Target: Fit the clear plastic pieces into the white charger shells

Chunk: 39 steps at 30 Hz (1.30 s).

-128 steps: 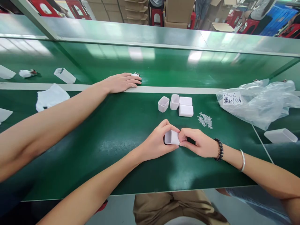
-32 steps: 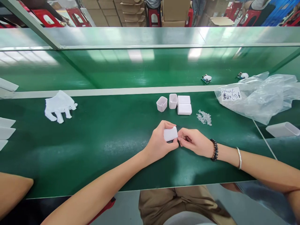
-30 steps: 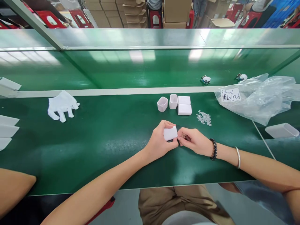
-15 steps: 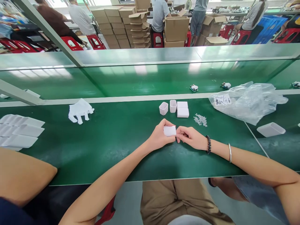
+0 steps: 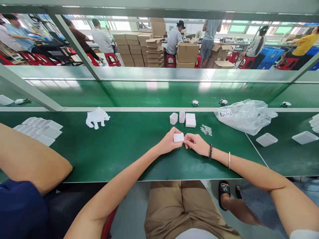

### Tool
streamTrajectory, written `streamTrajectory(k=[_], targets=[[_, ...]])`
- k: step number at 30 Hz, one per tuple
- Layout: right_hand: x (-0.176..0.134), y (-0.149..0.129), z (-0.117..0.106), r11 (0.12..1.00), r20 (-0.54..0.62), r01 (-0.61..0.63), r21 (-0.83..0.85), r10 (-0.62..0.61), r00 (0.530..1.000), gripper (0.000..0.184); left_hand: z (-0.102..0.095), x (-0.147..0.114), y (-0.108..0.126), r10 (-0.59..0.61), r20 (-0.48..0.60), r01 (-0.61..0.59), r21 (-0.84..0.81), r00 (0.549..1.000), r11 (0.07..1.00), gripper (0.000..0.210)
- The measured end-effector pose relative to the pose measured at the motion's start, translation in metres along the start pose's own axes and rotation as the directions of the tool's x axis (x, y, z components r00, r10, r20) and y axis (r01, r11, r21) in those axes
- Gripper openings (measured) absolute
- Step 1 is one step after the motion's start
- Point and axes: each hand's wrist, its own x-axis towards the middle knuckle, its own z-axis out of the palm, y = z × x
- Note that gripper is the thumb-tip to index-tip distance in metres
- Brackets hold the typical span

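My left hand (image 5: 167, 143) grips a small white plastic box (image 5: 178, 137) between thumb and fingers, just above the green work surface. At the box's right edge is my right hand (image 5: 198, 144), its thumb and fingertips pinched together; whatever they hold is too small to make out. Just beyond the hands stand an open white plastic cup (image 5: 173, 118), a narrower one (image 5: 182, 117) and two white boxes (image 5: 190, 120) side by side. A little heap of small clear pieces (image 5: 206, 130) lies to the right of them.
A clear plastic bag (image 5: 245, 116) with a handwritten label lies at right, near white housings (image 5: 266, 139). White crumpled material (image 5: 97, 118) and rows of white housings (image 5: 41, 128) are at left. Small circuit assemblies (image 5: 195, 103) sit beyond the ledge. A neighbour's arm (image 5: 35, 156) intrudes at left.
The camera has tilted upward, showing more of the room and shifting the table items in view. Both hands keep nearly the same hold at the white box.
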Motion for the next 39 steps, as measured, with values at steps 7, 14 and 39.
streamTrajectory(k=[7, 14, 39], targets=[[0.0, 0.001, 0.004, 0.999, -0.034, -0.004, -0.032, 0.003, 0.999, 0.017, 0.003, -0.001, -0.006, 0.056, -0.011, -0.056, 0.031, 0.998, 0.998, 0.033], [-0.001, -0.002, 0.007, 0.999, -0.085, -0.033, -0.032, 0.03, 0.996, 0.017, 0.003, 0.0, -0.009, 0.055, -0.017, -0.055, 0.035, 0.998, 0.998, 0.031], [-0.014, -0.025, -0.042, 0.978, -0.015, 0.185, -0.094, -0.188, 0.982, 0.045, -0.014, -0.047, 0.05, -0.241, 0.047, 0.21, -0.666, 0.969, 0.716, 0.038]])
